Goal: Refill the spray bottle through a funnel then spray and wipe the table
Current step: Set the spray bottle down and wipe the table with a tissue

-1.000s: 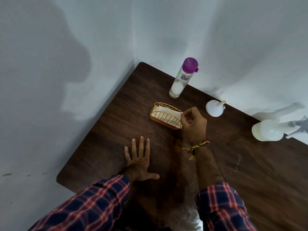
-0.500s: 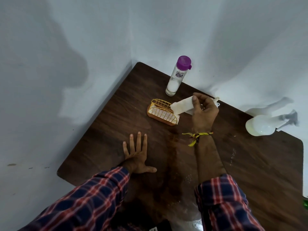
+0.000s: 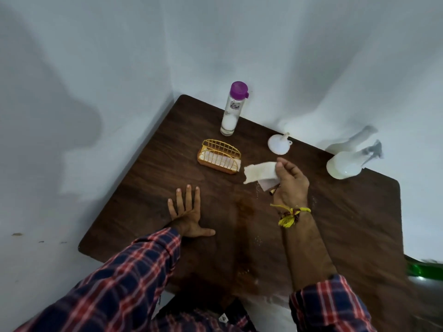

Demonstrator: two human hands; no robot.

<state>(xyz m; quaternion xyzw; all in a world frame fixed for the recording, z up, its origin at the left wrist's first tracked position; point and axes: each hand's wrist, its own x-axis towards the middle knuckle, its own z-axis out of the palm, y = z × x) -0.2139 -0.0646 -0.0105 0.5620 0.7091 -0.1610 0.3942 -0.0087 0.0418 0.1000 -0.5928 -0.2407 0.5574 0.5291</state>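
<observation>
My right hand [image 3: 288,182] pinches a white tissue [image 3: 259,173] and holds it just above the dark wooden table [image 3: 347,224], right of the yellow wire tissue holder [image 3: 219,156]. More tissues stand in that holder. My left hand [image 3: 187,212] lies flat on the table with its fingers spread and nothing in it. A white funnel [image 3: 278,144] rests mouth-down behind my right hand. The white spray bottle [image 3: 347,161] stands at the far right edge near the wall. A clear bottle with a purple cap [image 3: 233,109] stands at the back, part full of white liquid.
Small droplets and a wet sheen mark the table's middle and near edge. White walls close in on the left and back sides. A green object [image 3: 424,268] shows past the table's right edge.
My right hand has pulled a tissue out of the yellow holder and carried it to the right and toward me. The left hand has stayed flat on the table.
</observation>
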